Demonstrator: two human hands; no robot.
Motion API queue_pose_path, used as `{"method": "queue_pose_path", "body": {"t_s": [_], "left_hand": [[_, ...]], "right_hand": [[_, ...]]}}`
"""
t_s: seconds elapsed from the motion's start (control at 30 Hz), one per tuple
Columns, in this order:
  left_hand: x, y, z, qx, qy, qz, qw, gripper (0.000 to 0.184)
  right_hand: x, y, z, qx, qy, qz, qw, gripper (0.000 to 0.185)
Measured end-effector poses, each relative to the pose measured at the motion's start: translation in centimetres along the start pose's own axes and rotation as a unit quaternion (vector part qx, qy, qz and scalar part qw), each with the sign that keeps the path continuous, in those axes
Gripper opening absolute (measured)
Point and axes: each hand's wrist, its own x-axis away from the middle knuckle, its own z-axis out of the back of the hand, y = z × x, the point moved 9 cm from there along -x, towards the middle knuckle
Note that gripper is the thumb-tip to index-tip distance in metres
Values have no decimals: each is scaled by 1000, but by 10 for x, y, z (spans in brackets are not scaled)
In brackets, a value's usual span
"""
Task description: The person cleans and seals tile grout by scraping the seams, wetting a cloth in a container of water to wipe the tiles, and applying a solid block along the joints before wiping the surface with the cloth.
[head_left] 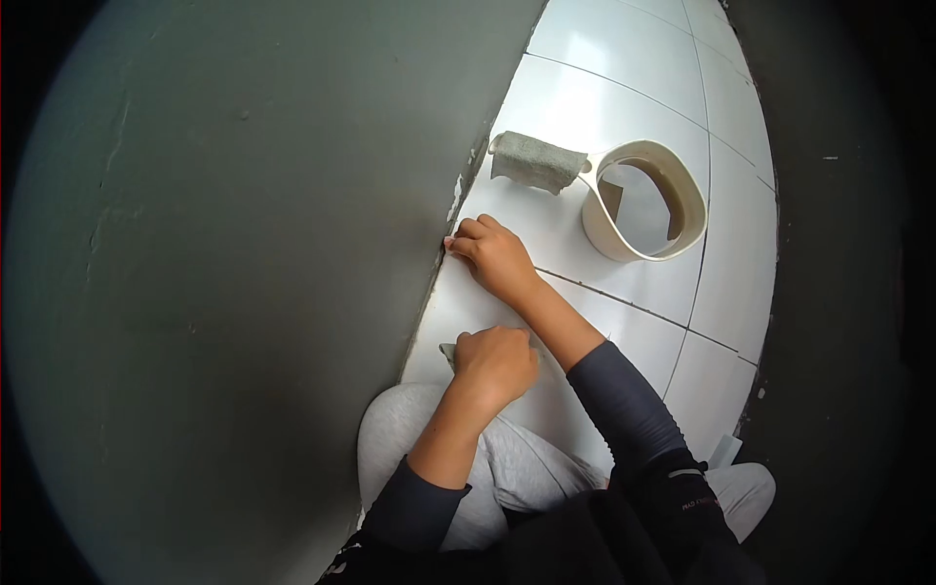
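Note:
My left hand point(499, 366) is closed low over the white tiles near my knee. The corner of a grey-green piece that looks like cloth point(448, 355) sticks out from its fingers; the rest is hidden by the hand. Farther forward, my right hand point(492, 255) has its fingers bent and pressed together at the joint where the grey wall point(273, 214) meets the tiled floor point(468, 297). Whether anything is between those fingertips I cannot make out. Beyond it stands a white water dipper point(606, 232) holding liquid, with a grey-green rag point(538, 162) draped over its handle.
The wall rises close along my left, with chipped paint and white patches point(455, 198) along its foot. Dark grout lines point(624, 300) cross the tiles. My legs in light grey trousers point(409, 414) rest on the tiles. A dark surface point(838, 292) borders the tiled strip on the right.

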Motion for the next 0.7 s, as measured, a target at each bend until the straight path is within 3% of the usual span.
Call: {"method": "queue_pose_path", "body": {"t_s": [0.1, 0.3, 0.53, 0.7], "left_hand": [[0, -1, -1, 0, -16, 6, 1000, 26], [0, 3, 1, 9, -21, 0, 1000, 26], [1, 0, 6, 13, 18, 6, 1000, 27], [2, 9, 3, 41, -18, -16, 999, 27]], "right_hand": [[22, 8, 17, 5, -42, -12, 999, 4], [71, 19, 53, 20, -29, -54, 998, 7], [15, 4, 8, 18, 2, -37, 999, 4], [76, 30, 71, 24, -37, -42, 998, 18]]}}
